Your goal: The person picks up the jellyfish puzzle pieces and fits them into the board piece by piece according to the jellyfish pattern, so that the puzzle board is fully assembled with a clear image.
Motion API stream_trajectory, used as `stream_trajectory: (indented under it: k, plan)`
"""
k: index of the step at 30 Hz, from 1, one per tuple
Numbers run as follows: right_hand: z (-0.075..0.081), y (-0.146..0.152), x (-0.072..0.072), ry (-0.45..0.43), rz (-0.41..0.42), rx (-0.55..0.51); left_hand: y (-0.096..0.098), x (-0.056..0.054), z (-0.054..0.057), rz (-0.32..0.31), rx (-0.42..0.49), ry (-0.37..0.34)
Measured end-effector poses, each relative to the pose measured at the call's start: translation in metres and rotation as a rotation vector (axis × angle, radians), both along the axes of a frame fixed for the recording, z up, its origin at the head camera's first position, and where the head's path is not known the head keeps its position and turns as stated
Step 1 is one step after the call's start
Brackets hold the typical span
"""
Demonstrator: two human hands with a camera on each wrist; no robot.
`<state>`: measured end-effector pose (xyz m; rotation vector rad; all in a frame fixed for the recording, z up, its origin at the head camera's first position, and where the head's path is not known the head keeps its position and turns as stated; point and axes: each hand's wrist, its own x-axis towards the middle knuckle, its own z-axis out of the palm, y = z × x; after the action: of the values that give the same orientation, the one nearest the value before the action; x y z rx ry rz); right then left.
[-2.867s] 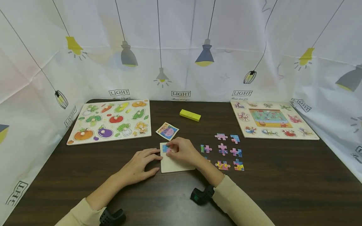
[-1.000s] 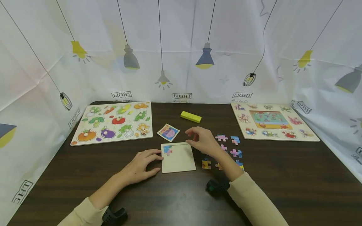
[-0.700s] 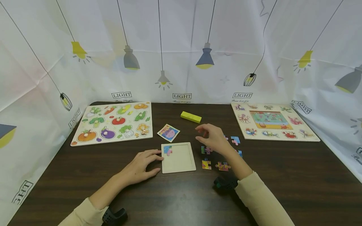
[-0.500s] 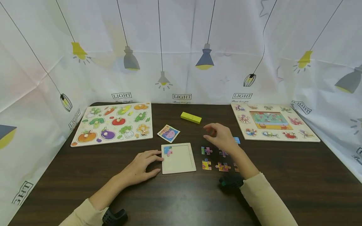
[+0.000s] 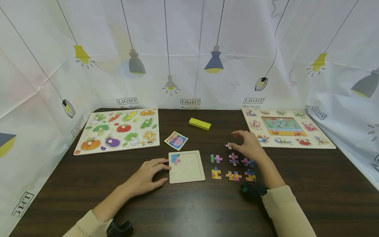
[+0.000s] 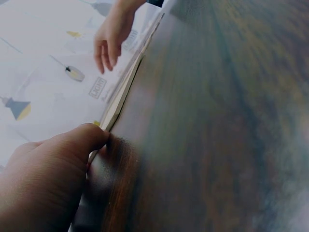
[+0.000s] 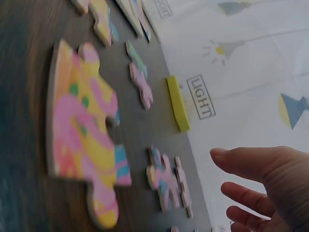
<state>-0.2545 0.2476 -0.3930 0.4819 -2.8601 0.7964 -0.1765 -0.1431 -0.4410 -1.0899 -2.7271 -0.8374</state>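
Dark tabletop (image 5: pixel 189 207) bears puzzle pieces (image 5: pixel 233 158) beneath and beside the right grip (image 5: pixel 250 144).

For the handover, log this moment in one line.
left hand: at edge of pale square wooden tray | right hand: empty, over colourful jigsaw pieces | tray: pink-and-blue piece, top-left

A yellow bar (image 5: pixel 199 124) lies on the dark wooden table (image 5: pixel 183 214). Left of the bar lies a vegetable board (image 5: pixel 136 127); right of it, a sea-creature board (image 5: pixel 311 134); behind it hangs a white lamp-print cloth (image 5: pixel 189 39).
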Motion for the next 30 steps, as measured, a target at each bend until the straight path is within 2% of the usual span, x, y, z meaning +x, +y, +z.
stream_trajectory:
  k: [6, 10, 22, 30]
  plan:
    - [-0.007, 0.010, -0.001, -0.050, 0.019, 0.027, -0.001, 0.000, 0.000, 0.004, 0.002, -0.009]
    - [-0.011, 0.012, -0.002, -0.050, 0.021, 0.050, -0.001, 0.000, -0.001, 0.003, 0.000, 0.004]
    - [-0.020, 0.017, -0.002, -0.056, -0.046, 0.139, 0.001, 0.000, -0.001, -0.006, -0.003, 0.016]
    - [-0.023, 0.016, -0.003, -0.057, -0.085, 0.120, 0.000, 0.000, 0.000, 0.001, -0.003, 0.012]
